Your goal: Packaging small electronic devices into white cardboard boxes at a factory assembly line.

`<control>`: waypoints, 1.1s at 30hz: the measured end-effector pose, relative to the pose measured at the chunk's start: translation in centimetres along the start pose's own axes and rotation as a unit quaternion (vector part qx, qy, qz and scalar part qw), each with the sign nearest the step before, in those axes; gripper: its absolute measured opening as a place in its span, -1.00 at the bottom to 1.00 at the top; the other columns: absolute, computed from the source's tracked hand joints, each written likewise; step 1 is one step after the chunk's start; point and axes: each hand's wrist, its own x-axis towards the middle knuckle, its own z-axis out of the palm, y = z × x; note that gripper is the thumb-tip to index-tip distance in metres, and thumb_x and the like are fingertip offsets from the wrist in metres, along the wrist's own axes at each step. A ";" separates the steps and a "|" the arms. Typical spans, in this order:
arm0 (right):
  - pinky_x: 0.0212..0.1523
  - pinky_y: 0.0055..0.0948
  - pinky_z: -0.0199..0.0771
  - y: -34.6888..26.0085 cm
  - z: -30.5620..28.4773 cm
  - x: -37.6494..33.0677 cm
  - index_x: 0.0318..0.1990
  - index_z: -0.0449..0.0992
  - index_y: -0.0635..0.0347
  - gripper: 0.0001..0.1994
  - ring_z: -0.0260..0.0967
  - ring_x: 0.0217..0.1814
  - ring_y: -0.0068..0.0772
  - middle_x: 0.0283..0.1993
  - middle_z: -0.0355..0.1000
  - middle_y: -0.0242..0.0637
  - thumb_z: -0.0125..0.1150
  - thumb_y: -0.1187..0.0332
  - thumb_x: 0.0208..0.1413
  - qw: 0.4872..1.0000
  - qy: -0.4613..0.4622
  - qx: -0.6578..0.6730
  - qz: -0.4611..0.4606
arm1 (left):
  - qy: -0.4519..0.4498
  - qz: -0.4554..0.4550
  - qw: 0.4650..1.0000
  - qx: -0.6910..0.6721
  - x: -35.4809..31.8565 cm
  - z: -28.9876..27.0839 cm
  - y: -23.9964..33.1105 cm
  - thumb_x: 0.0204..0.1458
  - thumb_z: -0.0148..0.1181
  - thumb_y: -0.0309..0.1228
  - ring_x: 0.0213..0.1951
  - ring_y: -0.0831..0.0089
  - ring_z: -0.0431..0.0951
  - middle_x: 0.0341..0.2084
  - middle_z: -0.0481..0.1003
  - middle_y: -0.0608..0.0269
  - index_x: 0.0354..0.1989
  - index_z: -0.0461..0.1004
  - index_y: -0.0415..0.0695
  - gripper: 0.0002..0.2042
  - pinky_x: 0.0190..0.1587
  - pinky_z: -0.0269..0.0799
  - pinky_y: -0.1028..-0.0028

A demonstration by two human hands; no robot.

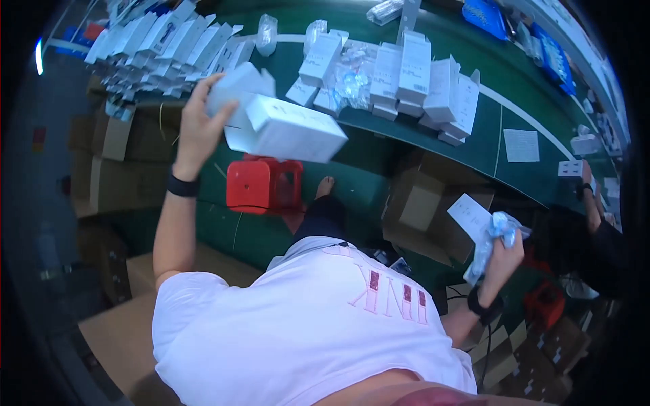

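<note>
Crinkled clear plastic, a bag [479, 262], is filling the right hand [506, 260], whose fingers are gripping it beside a protruding white card [468, 214]. Farther forward, the left hand [202, 128] is pinching an open white box [298, 130] at its flapped end, holding it tilted in the air. Beyond, a green table [489, 132] is carrying white cartons [413, 66] and clear packets [267, 35].
</note>
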 end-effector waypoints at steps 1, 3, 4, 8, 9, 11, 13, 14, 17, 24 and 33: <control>-0.29 -0.57 0.30 -3.0 -0.1 -1.2 -0.29 0.45 0.34 -0.91 0.27 -0.34 -0.64 -0.43 0.37 -0.41 0.13 0.59 0.02 1.000 0.026 0.001 0.012 | -0.029 -0.019 0.999 0.025 2.4 -2.0 -2.2 0.00 0.24 -0.50 -0.09 0.48 0.46 -0.16 0.50 0.15 0.04 0.39 -0.21 -0.62 -0.01 0.36 0.49; -0.31 -0.61 0.27 -8.5 1.0 -2.5 -0.32 0.43 0.32 -0.94 0.25 -0.35 -0.66 -0.42 0.34 -0.47 0.12 0.61 0.03 0.994 0.046 0.102 -0.001 | -0.096 -0.041 0.994 0.041 7.0 -5.3 -8.8 0.01 0.21 -0.48 -0.12 0.47 0.46 -0.15 0.49 0.13 0.04 0.39 -0.22 -0.62 -0.03 0.37 0.50; -0.31 -0.66 0.23 -10.6 1.1 -3.0 -0.35 0.42 0.30 -0.89 0.22 -0.35 -0.71 -0.41 0.33 -0.51 0.07 0.67 -0.04 0.993 0.046 0.105 -0.005 | -0.128 -0.013 0.991 0.044 9.1 -6.7 -11.6 0.01 0.21 -0.45 -0.14 0.45 0.48 -0.18 0.50 0.11 0.04 0.40 -0.20 -0.62 -0.06 0.39 0.47; -0.35 -0.69 0.17 -19.4 3.9 -1.7 -0.38 0.39 0.26 -0.92 0.18 -0.38 -0.74 -0.42 0.32 -0.52 0.09 0.52 -0.09 0.994 -0.067 0.083 -0.036 | -0.285 -0.053 0.954 0.074 17.9 -7.7 -19.4 -0.05 0.26 -0.41 -0.29 0.34 0.57 -0.26 0.53 0.08 0.07 0.42 -0.15 -0.56 -0.39 0.50 0.41; -0.35 -0.67 0.17 -21.1 4.9 -0.6 -0.39 0.38 0.24 -0.91 0.17 -0.39 -0.75 -0.41 0.32 -0.52 0.15 0.44 -0.02 0.988 -0.120 0.086 -0.046 | -0.320 -0.050 0.944 0.065 19.7 -6.8 -21.1 -0.06 0.26 -0.41 -0.31 0.33 0.58 -0.25 0.53 0.08 0.08 0.42 -0.15 -0.54 -0.47 0.50 0.43; -0.36 -0.65 0.17 -24.6 8.5 2.1 -0.41 0.38 0.25 -0.87 0.16 -0.41 -0.73 -0.45 0.31 -0.51 0.17 0.40 -0.05 0.982 -0.173 0.042 -0.069 | -0.391 -0.088 0.907 0.126 22.6 -2.7 -21.1 -0.02 0.24 -0.37 -0.21 0.29 0.56 -0.21 0.52 0.08 0.09 0.40 -0.13 -0.56 -0.34 0.55 0.41; -0.43 -0.63 0.12 -27.7 12.5 4.3 -0.46 0.37 0.26 -0.92 0.12 -0.45 -0.70 -0.54 0.23 -0.50 0.12 0.50 -0.17 0.970 -0.212 0.042 -0.110 | -0.429 -0.093 0.888 0.136 24.6 1.1 -24.1 -0.03 0.25 -0.37 -0.21 0.20 0.57 -0.13 0.49 0.01 0.09 0.40 -0.12 -0.55 -0.48 0.62 0.36; -0.44 -0.62 0.13 -28.5 14.1 5.0 -0.44 0.37 0.28 -0.91 0.12 -0.45 -0.69 -0.55 0.23 -0.48 0.11 0.51 -0.18 0.970 -0.213 0.020 -0.117 | -0.437 -0.097 0.883 0.139 25.4 3.7 -25.3 -0.02 0.25 -0.37 -0.23 0.20 0.58 -0.12 0.48 0.01 0.09 0.40 -0.11 -0.55 -0.48 0.62 0.38; -0.43 -0.55 0.19 -31.5 20.3 5.9 -0.39 0.39 0.33 -0.86 0.16 -0.46 -0.59 -0.56 0.27 -0.34 0.10 0.54 -0.20 0.966 -0.227 0.023 -0.122 | -0.477 -0.145 0.852 0.159 27.2 8.3 -27.4 -0.02 0.24 -0.43 -0.27 0.20 0.61 -0.12 0.50 0.03 0.10 0.41 -0.10 -0.56 -0.51 0.59 0.41; -0.18 -0.27 0.42 -25.3 32.7 14.6 -0.22 0.52 0.37 -0.67 0.46 -0.29 -0.02 -0.36 0.49 0.08 0.23 0.47 -0.25 0.929 -0.310 -0.151 -0.136 | -0.390 -0.188 0.893 0.125 30.9 17.9 -33.9 -0.15 0.30 -0.51 -0.37 0.25 0.62 -0.19 0.55 0.04 0.05 0.45 -0.22 -0.52 -0.46 0.57 0.38; -0.37 -0.26 0.42 -20.8 43.0 27.5 -0.27 0.56 0.38 -0.63 0.48 -0.42 -0.19 -0.42 0.53 -0.04 0.33 0.43 -0.37 0.888 -0.415 -0.197 -0.025 | -0.191 0.043 0.950 0.243 30.1 17.9 -29.3 -0.06 0.26 -0.27 -0.06 0.04 0.52 -0.09 0.53 -0.02 0.04 0.47 -0.13 -0.56 -0.01 0.44 0.22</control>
